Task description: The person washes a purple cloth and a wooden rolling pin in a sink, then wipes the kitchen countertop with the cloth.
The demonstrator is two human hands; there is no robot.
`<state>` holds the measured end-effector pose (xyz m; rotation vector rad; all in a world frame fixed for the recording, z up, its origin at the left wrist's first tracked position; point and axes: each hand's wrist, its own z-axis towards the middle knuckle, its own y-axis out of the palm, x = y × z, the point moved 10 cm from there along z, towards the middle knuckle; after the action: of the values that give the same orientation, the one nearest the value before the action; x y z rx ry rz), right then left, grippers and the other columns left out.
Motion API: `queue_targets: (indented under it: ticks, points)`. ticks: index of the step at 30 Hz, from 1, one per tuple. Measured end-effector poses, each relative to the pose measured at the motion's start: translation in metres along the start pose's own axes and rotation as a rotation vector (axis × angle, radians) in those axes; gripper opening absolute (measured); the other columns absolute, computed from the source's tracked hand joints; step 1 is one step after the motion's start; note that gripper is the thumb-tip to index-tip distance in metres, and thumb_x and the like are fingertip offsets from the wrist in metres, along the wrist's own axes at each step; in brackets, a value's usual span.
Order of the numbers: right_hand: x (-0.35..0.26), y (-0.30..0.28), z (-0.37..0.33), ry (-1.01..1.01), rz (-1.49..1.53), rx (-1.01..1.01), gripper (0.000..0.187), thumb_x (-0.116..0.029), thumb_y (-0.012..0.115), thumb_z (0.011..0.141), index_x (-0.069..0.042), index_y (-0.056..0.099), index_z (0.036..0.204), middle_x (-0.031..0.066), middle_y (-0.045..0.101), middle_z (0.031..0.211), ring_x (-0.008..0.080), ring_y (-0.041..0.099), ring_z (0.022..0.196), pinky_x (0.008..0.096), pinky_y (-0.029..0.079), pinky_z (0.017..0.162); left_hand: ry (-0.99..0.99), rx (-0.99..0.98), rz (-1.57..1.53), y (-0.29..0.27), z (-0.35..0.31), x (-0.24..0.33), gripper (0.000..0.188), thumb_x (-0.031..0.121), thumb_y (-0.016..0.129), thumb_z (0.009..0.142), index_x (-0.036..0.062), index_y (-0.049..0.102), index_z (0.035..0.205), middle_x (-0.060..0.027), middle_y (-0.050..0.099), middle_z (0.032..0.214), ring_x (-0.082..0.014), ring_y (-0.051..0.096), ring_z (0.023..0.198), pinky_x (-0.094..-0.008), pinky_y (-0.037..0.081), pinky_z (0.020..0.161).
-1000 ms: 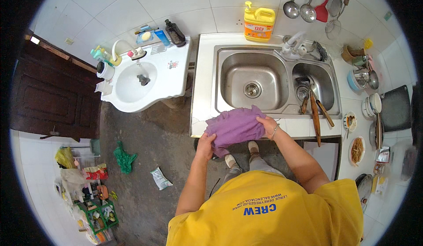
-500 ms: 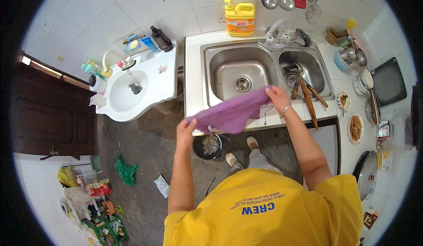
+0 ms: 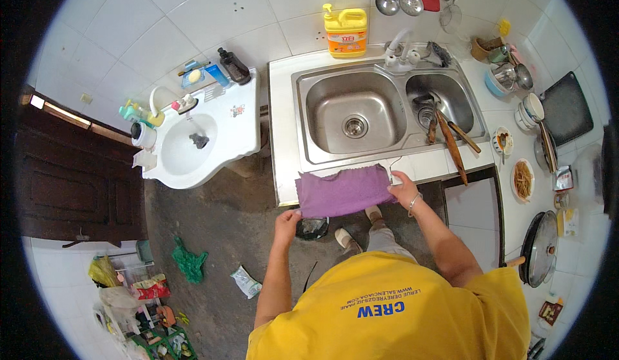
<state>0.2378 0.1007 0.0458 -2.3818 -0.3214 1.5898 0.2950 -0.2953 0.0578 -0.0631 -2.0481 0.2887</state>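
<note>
A purple cloth [image 3: 345, 194] stretches between my two hands over the front edge of the white counter. My left hand [image 3: 287, 226] is closed in a pinch on its lower left corner. At the right end, my right hand [image 3: 404, 190] grips the cloth's edge between thumb and fingers. The far edge of the cloth lies on or just above the counter, in front of the large sink basin [image 3: 353, 112]; I cannot tell if it touches. In the smaller basin [image 3: 445, 96], long wooden-handled tools [image 3: 451, 148] lean out over the rim.
A yellow detergent jug [image 3: 346, 34] stands behind the sink beside the white faucet [image 3: 401, 54]. To the right are stacked bowls [image 3: 532, 110] and a plate of food strips [image 3: 522, 179]. A white washbasin [image 3: 235, 125] stands left. On the floor lie a green bag [image 3: 189, 259] and a bin [image 3: 312, 228].
Both hands have come down toward me with the cloth. It was slanted and drooping between them; now it hangs wider and flatter along the counter's front edge.
</note>
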Motion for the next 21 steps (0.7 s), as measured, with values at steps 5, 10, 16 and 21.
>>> queue_targets:
  ticks: [5,10,16,21]
  points:
    - [-0.017,0.019,-0.011,-0.117,-0.166,-0.162,0.026,-0.010,0.068,0.073,-0.005,0.064,0.098,0.0053,0.065,0.087,0.0114,0.058,0.076,0.0248,0.048,0.070,0.004,-0.033,-0.069,0.000,0.002,-0.021,0.021,0.016,0.059,0.086,-0.0027,0.065,0.091,0.0014,0.061,0.078,-0.0073,0.053,0.072,-0.0228,0.043,0.066]
    - [-0.022,0.030,-0.019,-0.212,-0.554,-0.212,0.030,-0.008,0.065,0.070,-0.006,0.064,0.100,0.0140,0.063,0.093,0.0265,0.060,0.087,0.0332,0.047,0.080,0.084,-0.029,0.032,0.002,0.000,0.003,0.021,0.017,0.059,0.086,-0.0020,0.065,0.091,0.0021,0.061,0.077,-0.0070,0.053,0.072,-0.0228,0.042,0.067]
    - [-0.040,0.023,-0.031,-0.305,-0.770,-0.082,0.026,-0.005,0.056,0.074,-0.006,0.065,0.098,0.0192,0.058,0.093,0.0359,0.055,0.091,0.0402,0.046,0.081,0.289,0.021,0.029,-0.008,-0.021,0.044,0.018,0.015,0.059,0.085,-0.0011,0.065,0.091,-0.0048,0.063,0.086,-0.0133,0.056,0.081,-0.0265,0.043,0.074]
    - [-0.083,-0.009,-0.026,-0.415,-0.588,-0.077,0.018,-0.014,0.064,0.076,-0.006,0.067,0.092,0.0168,0.057,0.088,0.0330,0.055,0.086,0.0373,0.045,0.080,0.580,0.181,0.099,-0.036,-0.051,0.122,0.018,0.015,0.063,0.081,-0.0008,0.065,0.090,-0.0109,0.061,0.102,-0.0236,0.056,0.097,-0.0319,0.043,0.085]
